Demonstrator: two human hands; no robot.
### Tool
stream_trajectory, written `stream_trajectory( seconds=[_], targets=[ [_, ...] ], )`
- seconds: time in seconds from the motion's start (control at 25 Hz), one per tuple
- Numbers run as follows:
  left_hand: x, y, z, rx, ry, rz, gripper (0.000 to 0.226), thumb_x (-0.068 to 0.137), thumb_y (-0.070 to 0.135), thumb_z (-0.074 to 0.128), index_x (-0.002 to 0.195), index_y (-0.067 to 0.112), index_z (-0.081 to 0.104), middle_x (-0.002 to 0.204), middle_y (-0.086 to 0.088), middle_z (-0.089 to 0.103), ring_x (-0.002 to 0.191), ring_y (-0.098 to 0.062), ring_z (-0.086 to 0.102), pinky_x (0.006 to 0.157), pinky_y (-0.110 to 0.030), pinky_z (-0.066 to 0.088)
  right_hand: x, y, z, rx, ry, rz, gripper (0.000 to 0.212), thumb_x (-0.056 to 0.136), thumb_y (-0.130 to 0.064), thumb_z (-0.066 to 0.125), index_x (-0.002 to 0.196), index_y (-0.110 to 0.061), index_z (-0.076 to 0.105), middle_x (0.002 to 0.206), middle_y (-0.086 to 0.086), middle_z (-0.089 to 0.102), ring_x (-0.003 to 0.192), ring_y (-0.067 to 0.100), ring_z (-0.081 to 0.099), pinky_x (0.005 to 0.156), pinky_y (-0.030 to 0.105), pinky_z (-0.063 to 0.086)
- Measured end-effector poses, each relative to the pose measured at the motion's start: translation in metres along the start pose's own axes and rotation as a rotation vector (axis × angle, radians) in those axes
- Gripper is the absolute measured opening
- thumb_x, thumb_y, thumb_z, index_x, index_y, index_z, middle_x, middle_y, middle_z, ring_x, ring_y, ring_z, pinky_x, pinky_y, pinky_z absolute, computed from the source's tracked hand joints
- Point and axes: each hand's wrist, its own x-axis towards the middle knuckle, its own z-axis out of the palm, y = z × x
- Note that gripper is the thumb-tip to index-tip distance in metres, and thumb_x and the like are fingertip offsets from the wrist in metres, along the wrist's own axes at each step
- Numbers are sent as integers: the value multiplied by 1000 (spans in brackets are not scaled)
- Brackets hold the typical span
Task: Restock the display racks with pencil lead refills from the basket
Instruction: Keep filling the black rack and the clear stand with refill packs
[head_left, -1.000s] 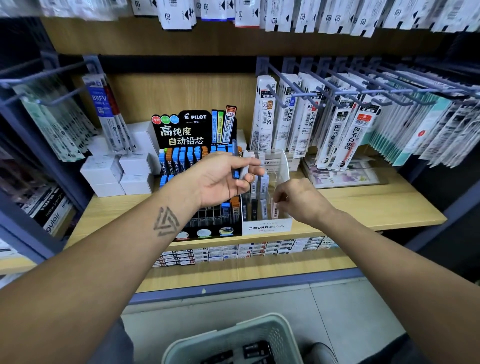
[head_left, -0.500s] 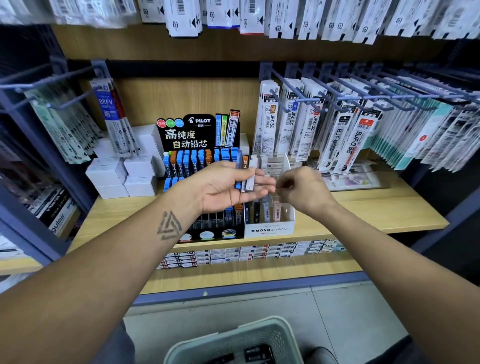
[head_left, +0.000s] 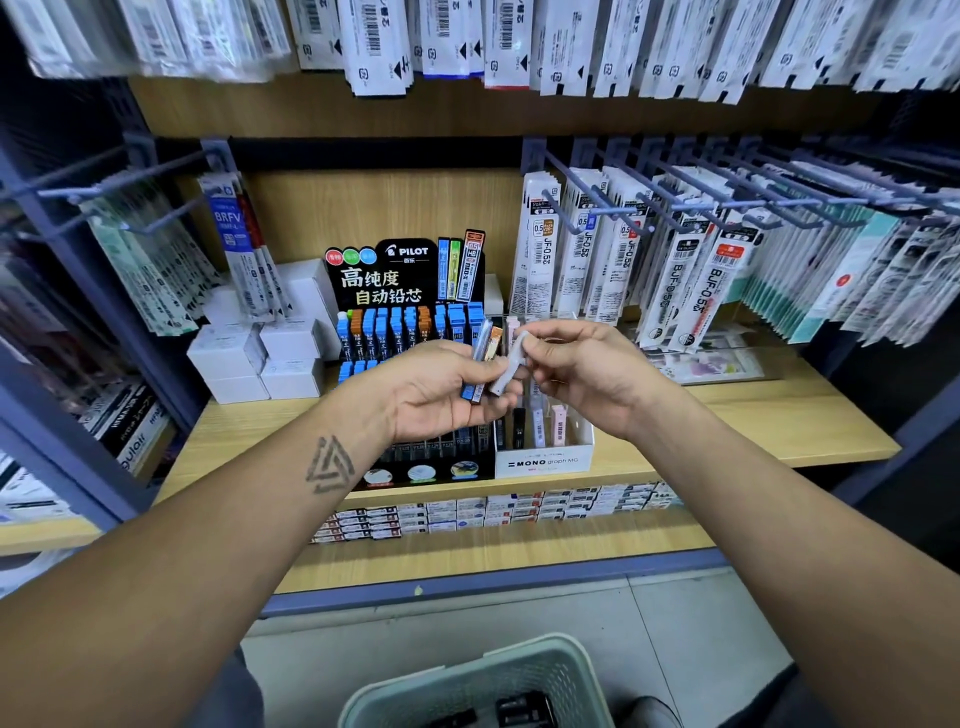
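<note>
Pale green perforated plastic basket (head_left: 566, 670) at bottom edge; dark packs inside, type unclear. Black Pilot rack (head_left: 415, 291) on the wooden shelf (head_left: 753, 415): rows of slim blue and orange lead cases. White Mono rack (head_left: 545, 460) just beside it: a few upright cases. Left hand (head_left: 441, 395) grips a fan of thin flat refill cases (head_left: 480, 364). Right hand (head_left: 582, 369) pinches one pale grey case (head_left: 511, 364) from that fan, above the racks.

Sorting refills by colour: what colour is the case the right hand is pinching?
Pale grey-white, seen in the head view: the slim plastic lead case pinched by the right hand.
</note>
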Motion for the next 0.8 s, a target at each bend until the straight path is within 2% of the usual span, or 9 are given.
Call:
stream_trajectory(
  seconds=[0.12,0.24,0.32,0.44,0.6,0.8],
  targets=[
    [8,-1,4,38,106,28,19,93,-2,60,112,-7,62,77,-16,63,61,-16,60,50,-19,52,2,0,-2,-142,7,-19,10,89,-4,70,98,2,72,75,14,69,61,16,60,63,26,49],
    [13,-4,5,51,175,34,33,91,-7,61,122,-13,55,81,-23,67,64,-24,68,52,-23,57,8,1,-11,-395,112,-90,8,86,5,71,94,2,72,75,13,71,65,19,64,64,26,56],
    [16,-5,4,82,218,34,40,91,-8,62,128,-15,49,80,-27,70,67,-31,73,54,-28,60,11,0,-22,-577,136,-140,10,83,6,75,92,2,70,74,13,72,66,21,69,69,32,61],
    [17,-2,-3,85,299,79,50,91,-8,62,137,-11,43,84,-28,71,67,-32,74,54,-30,59,14,4,-30,-861,130,-184,14,79,2,80,78,-11,73,70,6,73,68,21,73,75,34,62],
    [15,3,-7,3,279,166,63,90,-10,61,146,-9,32,103,-30,70,74,-30,75,57,-29,59,17,12,-29,-1118,117,-186,17,84,2,77,94,-11,75,86,6,73,79,16,72,80,23,58],
    [9,9,-7,-50,236,176,41,92,-8,60,131,-14,49,98,-31,71,81,-30,74,59,-25,59,20,10,-22,-1212,82,-227,14,82,-6,80,91,-16,78,78,-3,70,73,7,66,67,4,48]
  ],
)
